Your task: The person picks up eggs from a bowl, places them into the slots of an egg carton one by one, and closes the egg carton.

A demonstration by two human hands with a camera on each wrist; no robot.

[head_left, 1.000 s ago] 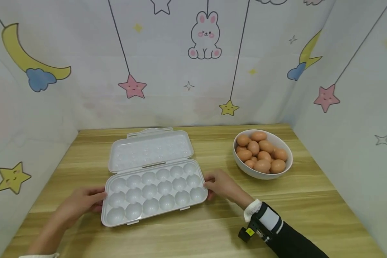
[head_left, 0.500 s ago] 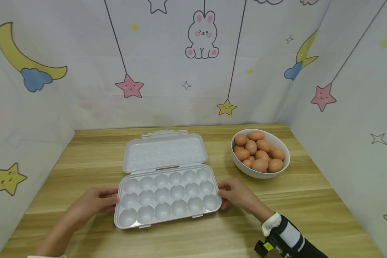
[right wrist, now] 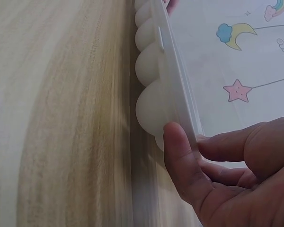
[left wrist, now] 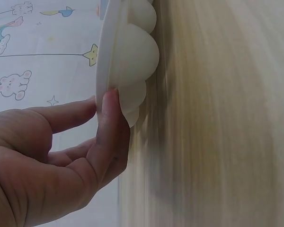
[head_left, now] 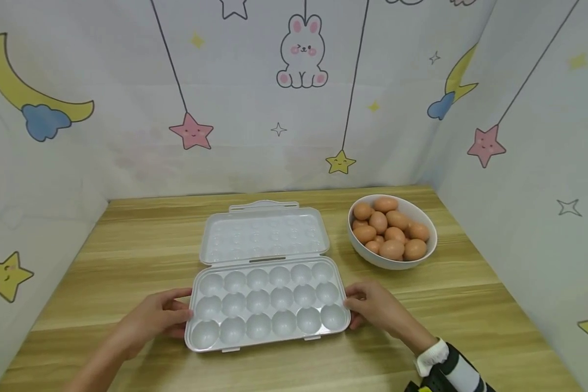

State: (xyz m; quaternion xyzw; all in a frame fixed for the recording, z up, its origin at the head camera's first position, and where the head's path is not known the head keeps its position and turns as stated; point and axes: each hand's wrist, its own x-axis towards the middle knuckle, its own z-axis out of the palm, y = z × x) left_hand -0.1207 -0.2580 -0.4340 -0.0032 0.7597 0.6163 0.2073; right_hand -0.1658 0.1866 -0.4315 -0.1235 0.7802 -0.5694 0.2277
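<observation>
A white plastic egg carton [head_left: 269, 290] lies unfolded near the middle of the table, its lid [head_left: 264, 234] laid back toward the wall. Rows of round hollows in its base hold nothing. My left hand [head_left: 152, 318] grips the short left edge of the base, and my right hand [head_left: 374, 306] pinches the short right edge. From the left wrist, the fingers [left wrist: 109, 123] clasp the rim beside the rounded cup undersides [left wrist: 135, 54]. In the right wrist view, thumb and fingers [right wrist: 177, 146] close on the rim [right wrist: 180, 94] from both sides, the cups close over the wood.
At the back right stands a white bowl [head_left: 392, 265] heaped with brown eggs [head_left: 394, 234], just right of the lid. A printed white cloth [head_left: 245, 163] borders the wooden table [head_left: 142, 234] at the back and both sides.
Both hands have moved the open egg carton to the right and slightly nearer the front, keeping their grip on its ends. The bowl of eggs stays in place; the head view has shifted slightly.
</observation>
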